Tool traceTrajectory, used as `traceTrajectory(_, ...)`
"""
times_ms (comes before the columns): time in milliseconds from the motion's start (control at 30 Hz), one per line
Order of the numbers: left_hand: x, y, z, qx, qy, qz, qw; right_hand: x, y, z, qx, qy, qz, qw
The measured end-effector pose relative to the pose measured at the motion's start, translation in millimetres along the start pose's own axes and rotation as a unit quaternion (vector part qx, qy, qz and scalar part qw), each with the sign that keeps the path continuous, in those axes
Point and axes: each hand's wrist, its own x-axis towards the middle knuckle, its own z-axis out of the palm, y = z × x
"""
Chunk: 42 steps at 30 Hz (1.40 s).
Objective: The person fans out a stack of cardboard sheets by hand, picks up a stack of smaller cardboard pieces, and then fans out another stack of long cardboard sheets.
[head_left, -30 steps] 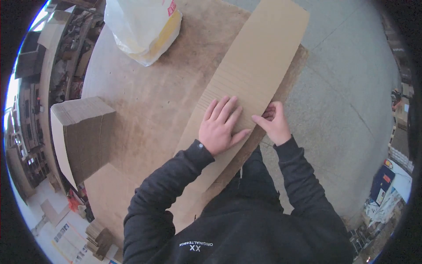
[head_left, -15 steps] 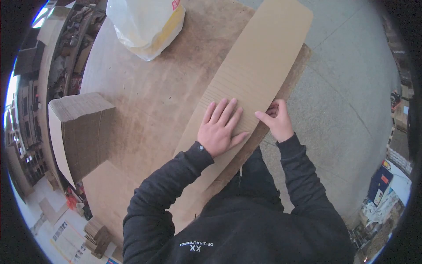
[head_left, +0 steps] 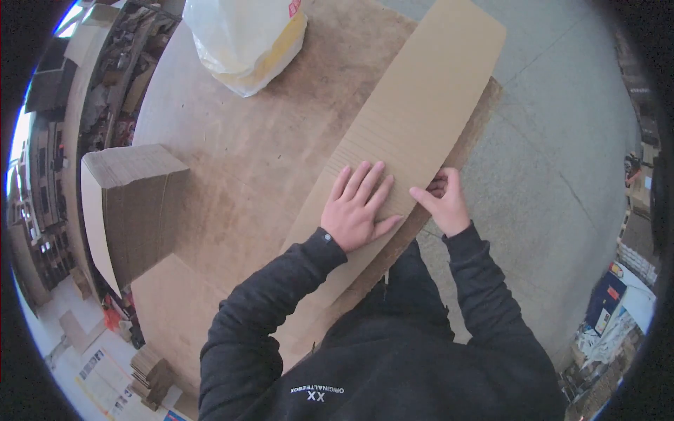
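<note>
My left hand [head_left: 360,214] lies open and palm down on the long cardboard sheet [head_left: 428,95], its fingers spread across the creased part and its thumb out toward the right edge. My right hand [head_left: 444,201] is narrow at that same edge: the thumb tip rests on the cardboard and the other fingers curl in beside it. I cannot tell whether they pinch the edge between them.

The sheet lies flat and slantwise along the right side of the brown worktop [head_left: 274,133], its far end rounded and a strip of wood showing beyond its right edge. Well to the left of my hands stands a thick stack of cardboard [head_left: 140,210]. Farther off, near the far side, sits a white plastic bag [head_left: 246,45] with something yellow showing low down in it. Past the right side of the worktop is grey floor [head_left: 540,182], and cluttered shelves [head_left: 116,88] are at the far left.
</note>
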Motion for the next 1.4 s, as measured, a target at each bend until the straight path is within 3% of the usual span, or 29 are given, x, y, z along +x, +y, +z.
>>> traceTrajectory(200,-1.7,-0.3,0.2,-0.013,0.037,0.014,0.999,1.9,9.1,3.2,-0.007,0.006,-0.010,1.000)
traceTrajectory(1400,-18.1,-2.7,-2.3,-0.022,0.021,0.019,0.999,-5.4,9.0,11.3,0.011,-0.007,0.001,1.000)
